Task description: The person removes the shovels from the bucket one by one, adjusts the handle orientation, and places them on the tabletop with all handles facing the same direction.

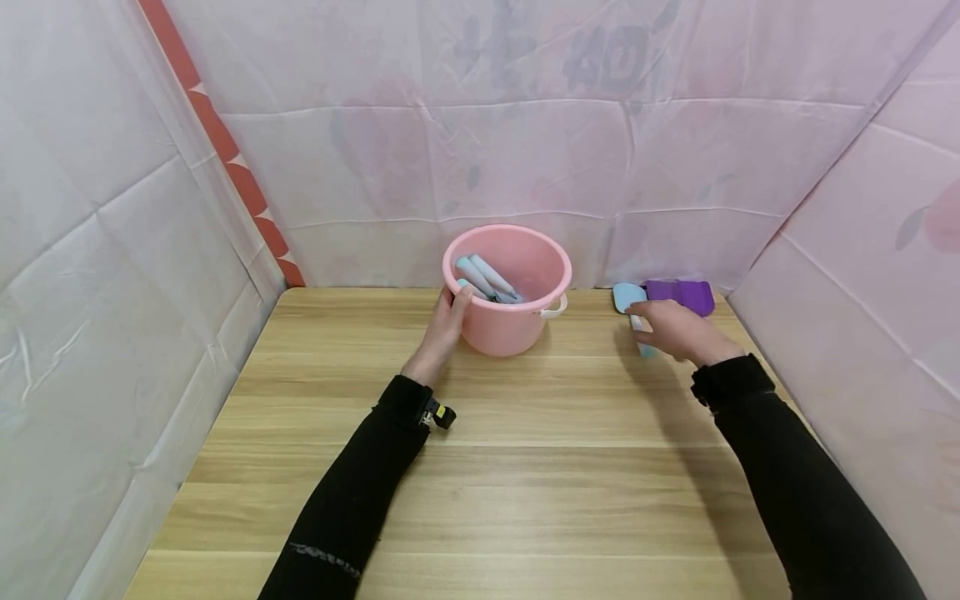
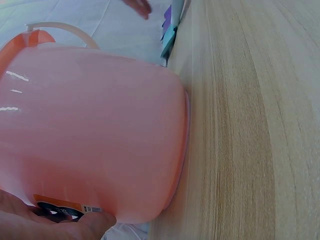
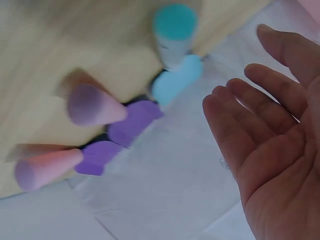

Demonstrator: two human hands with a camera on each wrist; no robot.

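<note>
Your pink bucket (image 1: 507, 292) stands upright at the back of the wooden table (image 1: 525, 467), close to the pale sheet wall (image 1: 525, 125). Inside it lie a few scrapers (image 1: 486, 278) with pale blue and white handles, leaning against the left inner wall. A white handle (image 1: 556, 307) hangs down on the bucket's right side, and a label with an orange strip (image 2: 60, 205) is stuck on the wall near your fingers.

Your left hand (image 1: 448, 320) rests against the bucket's left wall, thumb hooked over the rim, fingers lying along the outside.

Your right hand (image 1: 675, 330) hovers, palm down, at the table's back right, over a light blue scraper (image 1: 630, 298) whose handle runs under your fingers. The right wrist view shows the fingers (image 3: 270, 110) straight and slightly apart, holding nothing. The scraper has a flat, rounded blue blade and a whitish handle capped in teal.

Just to its right lie purple scrapers (image 1: 679, 294), touching the blue one, their blades against the wall sheet. Their handles are pink and purple.
</note>
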